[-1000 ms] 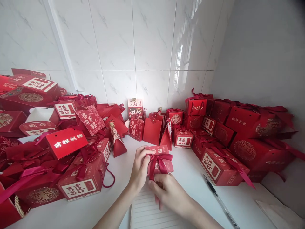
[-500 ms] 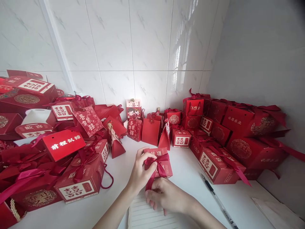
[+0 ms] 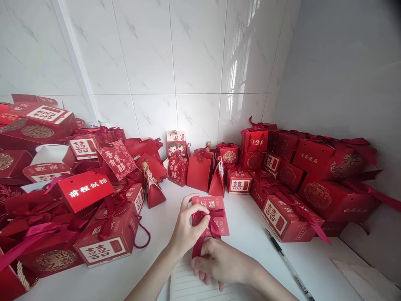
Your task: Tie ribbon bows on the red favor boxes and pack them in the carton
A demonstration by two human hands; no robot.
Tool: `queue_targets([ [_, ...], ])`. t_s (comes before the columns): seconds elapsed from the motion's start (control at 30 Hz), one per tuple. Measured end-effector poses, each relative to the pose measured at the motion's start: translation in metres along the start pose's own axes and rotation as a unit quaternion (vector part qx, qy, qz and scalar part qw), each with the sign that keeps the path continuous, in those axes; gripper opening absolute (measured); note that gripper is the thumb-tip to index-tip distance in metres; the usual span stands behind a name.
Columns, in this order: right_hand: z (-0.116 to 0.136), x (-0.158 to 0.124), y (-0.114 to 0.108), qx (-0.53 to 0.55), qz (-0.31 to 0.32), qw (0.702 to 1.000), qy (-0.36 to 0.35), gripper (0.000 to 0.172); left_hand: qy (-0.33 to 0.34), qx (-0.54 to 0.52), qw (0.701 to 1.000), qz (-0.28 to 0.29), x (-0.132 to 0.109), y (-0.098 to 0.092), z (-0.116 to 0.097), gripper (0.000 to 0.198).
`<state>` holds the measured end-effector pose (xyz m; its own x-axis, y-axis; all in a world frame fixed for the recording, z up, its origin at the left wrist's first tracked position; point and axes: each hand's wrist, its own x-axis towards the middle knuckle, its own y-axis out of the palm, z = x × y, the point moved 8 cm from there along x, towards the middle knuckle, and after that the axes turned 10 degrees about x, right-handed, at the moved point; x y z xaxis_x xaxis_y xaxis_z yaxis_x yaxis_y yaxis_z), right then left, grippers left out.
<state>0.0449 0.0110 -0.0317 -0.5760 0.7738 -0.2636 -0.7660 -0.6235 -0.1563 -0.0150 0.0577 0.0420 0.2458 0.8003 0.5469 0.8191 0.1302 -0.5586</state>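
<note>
Pinching bow [image 3: 216,213] on red box [image 3: 210,203], left hand [image 3: 185,228]; right hand [image 3: 221,259] curled, closed on ribbon tail [image 3: 198,247].

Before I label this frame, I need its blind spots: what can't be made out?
In the head view:
Inside of the bowed box: hidden by its top.
Ribbon near end: hidden by the right hand.
Lined paper: cut off by bottom edge.
Rope-handled box: cut off by left edge.

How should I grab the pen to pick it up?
I'd pinch the pen across the middle of its thin, straight barrel, coming from above on your side. It lies flat on the white table, point facing away from you, and a red box stands close beside that end.
</note>
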Motion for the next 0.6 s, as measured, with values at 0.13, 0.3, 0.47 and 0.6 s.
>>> queue_targets([
  [0.13, 0.0023, -0.0019, 0.0019, 0.001, 0.000, 1.000, 0.001, 0.019, -0.005, -0.004, 1.000, -0.004, 0.0001, -0.0001, 0.0004, 0.008],
  [0.3, 0.0038, -0.0016, 0.0054, 0.008, 0.015, 1.000, -0.007, 0.019, -0.013, -0.010, 1.000, 0.003, -0.0010, 0.0015, 0.0007, 0.009],
  [0.47, 0.0030, -0.0007, 0.0075, 0.017, 0.024, 1.000, -0.007, 0.019, -0.008, -0.009, 1.000, 0.003, -0.0007, 0.0010, 0.0003, 0.009],
  [0.6, 0.0006, -0.0002, 0.0102, 0.020, 0.034, 0.999, -0.004, 0.019, -0.003, -0.008, 1.000, 0.002, -0.0005, 0.0007, 0.0006, 0.010],
])
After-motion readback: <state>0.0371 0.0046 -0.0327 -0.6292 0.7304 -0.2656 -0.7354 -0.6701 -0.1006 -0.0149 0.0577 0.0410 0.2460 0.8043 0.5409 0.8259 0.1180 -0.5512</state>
